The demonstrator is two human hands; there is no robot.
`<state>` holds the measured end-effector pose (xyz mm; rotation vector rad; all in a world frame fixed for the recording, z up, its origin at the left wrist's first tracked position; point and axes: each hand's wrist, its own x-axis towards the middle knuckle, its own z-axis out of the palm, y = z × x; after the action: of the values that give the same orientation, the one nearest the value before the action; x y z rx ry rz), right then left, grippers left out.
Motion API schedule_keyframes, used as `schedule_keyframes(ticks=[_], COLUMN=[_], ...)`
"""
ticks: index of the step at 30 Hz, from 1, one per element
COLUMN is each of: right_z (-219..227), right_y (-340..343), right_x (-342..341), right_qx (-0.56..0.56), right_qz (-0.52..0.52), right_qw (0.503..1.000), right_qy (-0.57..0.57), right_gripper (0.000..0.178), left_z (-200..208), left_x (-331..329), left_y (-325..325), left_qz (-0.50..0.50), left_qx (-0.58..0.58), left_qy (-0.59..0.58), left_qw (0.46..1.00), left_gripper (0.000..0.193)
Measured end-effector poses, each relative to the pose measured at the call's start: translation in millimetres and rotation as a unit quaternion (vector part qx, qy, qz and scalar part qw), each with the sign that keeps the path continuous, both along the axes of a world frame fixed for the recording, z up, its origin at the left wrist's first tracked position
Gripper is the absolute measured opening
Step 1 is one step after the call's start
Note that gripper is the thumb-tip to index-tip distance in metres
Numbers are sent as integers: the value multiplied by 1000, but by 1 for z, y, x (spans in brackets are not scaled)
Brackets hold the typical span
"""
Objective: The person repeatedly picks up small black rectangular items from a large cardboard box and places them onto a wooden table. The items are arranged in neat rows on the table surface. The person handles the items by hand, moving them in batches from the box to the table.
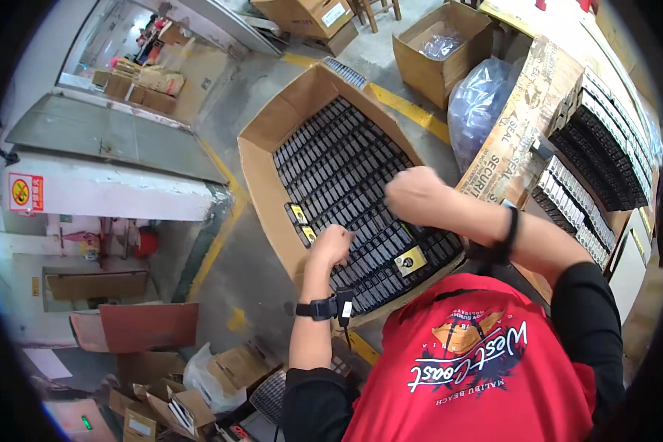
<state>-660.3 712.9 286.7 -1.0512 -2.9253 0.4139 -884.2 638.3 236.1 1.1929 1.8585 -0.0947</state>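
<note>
Small dark packs (346,158), ranked in rows inside an open carton (261,169); left hand (333,246) and right hand (414,196) over them, both curled, any pinch indiscernible. Advisable: light, even pressure, rows kept square. Beyond: clear plastic bag (475,107).

Light script and smaller capitals stand around an orange print on the red garment (471,412), and dark capitals repeat along the brown strip (504,144) edging the worktop (521,16). On the left wall hangs an orange sign (26,192) with a yellow disc and a column of characters. Print on the yellow-faced pack (410,261) in the carton (261,188) is too small to read.
</note>
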Motion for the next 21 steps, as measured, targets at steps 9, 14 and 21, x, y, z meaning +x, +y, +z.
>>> schedule_keyframes(ticks=[9,14,21], right_z=[-127,-147,-155], right_y=[25,36,34], right_x=[-72,-70,-48], right_qx=[-132,-260,-289], right_qz=[97,7,-28], right_qw=[840,887,913], right_qy=[-518,-381,-287], right_gripper=[33,35,29], left_z=[-48,-68,-72], left_x=[16,26,22], left_y=[-15,-29,-22], left_qz=[4,-97,161], left_qx=[-62,157,5], left_qy=[-20,133,-111], left_qw=[998,974,981], left_gripper=[32,30,30])
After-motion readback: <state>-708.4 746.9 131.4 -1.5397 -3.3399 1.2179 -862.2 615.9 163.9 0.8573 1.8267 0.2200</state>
